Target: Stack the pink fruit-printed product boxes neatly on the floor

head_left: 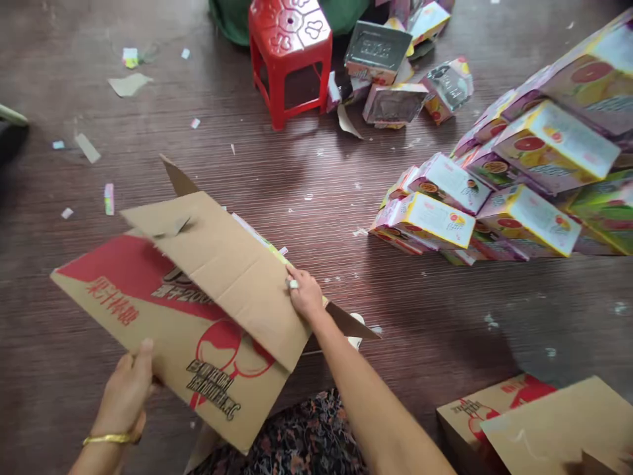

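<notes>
At lower left of the frame, our left hand (127,386) pinches the carton (168,366), our right hand (305,297) grips its flap (225,264); we seem to be opening it, which calls for steadying the base.

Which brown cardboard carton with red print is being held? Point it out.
The brown cardboard carton with red print at picture left: the left hand grips its near edge, the right hand its flap. The other carton sits apart at lower right.
</notes>
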`<state>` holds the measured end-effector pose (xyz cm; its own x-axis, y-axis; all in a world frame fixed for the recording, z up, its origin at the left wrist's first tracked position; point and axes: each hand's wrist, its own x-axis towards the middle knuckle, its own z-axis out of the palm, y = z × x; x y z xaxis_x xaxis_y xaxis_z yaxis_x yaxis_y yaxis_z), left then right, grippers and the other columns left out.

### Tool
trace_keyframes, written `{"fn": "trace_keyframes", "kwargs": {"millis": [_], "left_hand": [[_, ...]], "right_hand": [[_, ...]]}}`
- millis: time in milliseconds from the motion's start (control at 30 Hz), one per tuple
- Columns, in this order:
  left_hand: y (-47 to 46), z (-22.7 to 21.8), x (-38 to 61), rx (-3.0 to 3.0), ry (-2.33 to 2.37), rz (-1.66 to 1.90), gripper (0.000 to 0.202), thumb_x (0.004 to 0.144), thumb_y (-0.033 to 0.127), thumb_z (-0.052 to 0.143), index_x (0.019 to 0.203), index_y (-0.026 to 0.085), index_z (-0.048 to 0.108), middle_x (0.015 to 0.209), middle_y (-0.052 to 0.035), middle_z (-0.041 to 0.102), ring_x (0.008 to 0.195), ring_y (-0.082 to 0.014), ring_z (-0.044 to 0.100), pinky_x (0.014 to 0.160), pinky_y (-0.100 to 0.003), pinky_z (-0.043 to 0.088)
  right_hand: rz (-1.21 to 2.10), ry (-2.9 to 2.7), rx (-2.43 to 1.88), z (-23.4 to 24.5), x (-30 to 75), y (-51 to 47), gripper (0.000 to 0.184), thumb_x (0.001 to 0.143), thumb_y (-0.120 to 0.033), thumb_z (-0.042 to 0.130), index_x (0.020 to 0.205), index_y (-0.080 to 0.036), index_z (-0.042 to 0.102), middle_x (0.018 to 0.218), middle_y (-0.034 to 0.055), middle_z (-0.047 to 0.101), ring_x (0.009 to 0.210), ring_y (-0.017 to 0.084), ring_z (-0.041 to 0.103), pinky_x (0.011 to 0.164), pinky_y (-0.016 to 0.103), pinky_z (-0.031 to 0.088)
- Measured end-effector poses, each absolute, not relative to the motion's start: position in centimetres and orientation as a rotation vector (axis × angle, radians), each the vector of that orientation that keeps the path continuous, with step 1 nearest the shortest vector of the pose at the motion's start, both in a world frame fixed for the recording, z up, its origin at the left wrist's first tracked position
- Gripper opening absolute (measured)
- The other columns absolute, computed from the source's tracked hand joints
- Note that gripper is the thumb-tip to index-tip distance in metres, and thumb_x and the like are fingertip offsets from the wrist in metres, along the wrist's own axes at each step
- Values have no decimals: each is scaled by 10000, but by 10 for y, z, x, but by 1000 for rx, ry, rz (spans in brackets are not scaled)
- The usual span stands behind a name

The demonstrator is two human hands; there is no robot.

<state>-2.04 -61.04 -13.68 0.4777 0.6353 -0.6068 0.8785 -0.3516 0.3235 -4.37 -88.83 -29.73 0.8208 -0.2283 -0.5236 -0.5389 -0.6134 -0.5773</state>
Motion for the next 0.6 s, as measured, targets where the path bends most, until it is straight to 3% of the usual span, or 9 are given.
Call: {"fn": "trace_keyframes", "kwargs": {"millis": [67, 133, 200, 233, 333, 500, 600], "left_hand": [[-655, -133, 3, 2248, 1003, -661, 521, 746, 506, 538, 1117, 144, 585, 956, -127, 659, 818, -287, 652, 695, -432, 576], [-700, -143, 22, 2548, 598, -739, 644, 773, 515, 518, 1278, 116, 532, 1061, -174, 631, 1029, -345, 602, 900, -514, 513], [-740, -168, 35, 2891, 157, -575, 738, 812, 490, 512, 1427, 100, 388, 1295, -242, 490, 1273, -390, 427, 1062, -578, 354], [-757, -185, 39, 2990, -18, -492, 729, 835, 486, 504, 1459, 145, 344, 1419, -242, 362, 1364, -400, 297, 1101, -615, 259], [-802, -235, 46, 3072, -364, -446, 611, 893, 466, 456, 1460, 271, 338, 1575, -149, 54, 1452, -366, -15, 1113, -675, 30], [-853, -267, 61, 3106, -548, -529, 588, 913, 495, 399, 1466, 327, 295, 1593, -84, -14, 1456, -287, -116, 1124, -630, -72], [-857, -263, 68, 3117, -520, -631, 623, 900, 523, 399, 1475, 318, 272, 1593, -78, -49, 1449, -288, -150, 1123, -625, -84]], "right_hand": [[542, 630, -2088, -314, -19, -932, 395, 952, -323, 415, 1326, -311, 543, 1322, 48, 570, 1173, 219, 515, 1018, 383, 387], [540, 687, -1958, -329, 0, -976, 376, 941, -304, 436, 1276, -242, 596, 1347, 63, 564, 1228, 216, 498, 1059, 372, 364], [506, 669, -1862, -340, 7, -1021, 362, 945, -314, 422, 1219, -216, 638, 1295, 54, 610, 1208, 191, 528, 1055, 340, 377], [463, 650, -1812, -344, 7, -1042, 365, 949, -329, 407, 1195, -218, 652, 1259, 42, 635, 1187, 177, 547, 1047, 327, 387], [273, 755, -1625, -350, -5, -1095, 384, 935, -373, 407, 1172, -208, 659, 1173, 44, 681, 1110, 164, 601, 1027, 339, 412], [-80, 1221, -1526, -360, -40, -1123, 419, 898, -376, 372, 1144, -172, 643, 1152, 75, 681, 1048, 156, 618, 964, 312, 450], [-16, 1384, -1506, -362, -70, -1104, 436, 875, -359, 324, 1065, -157, 660, 1088, 92, 698, 962, 162, 639, 886, 295, 478]]}}
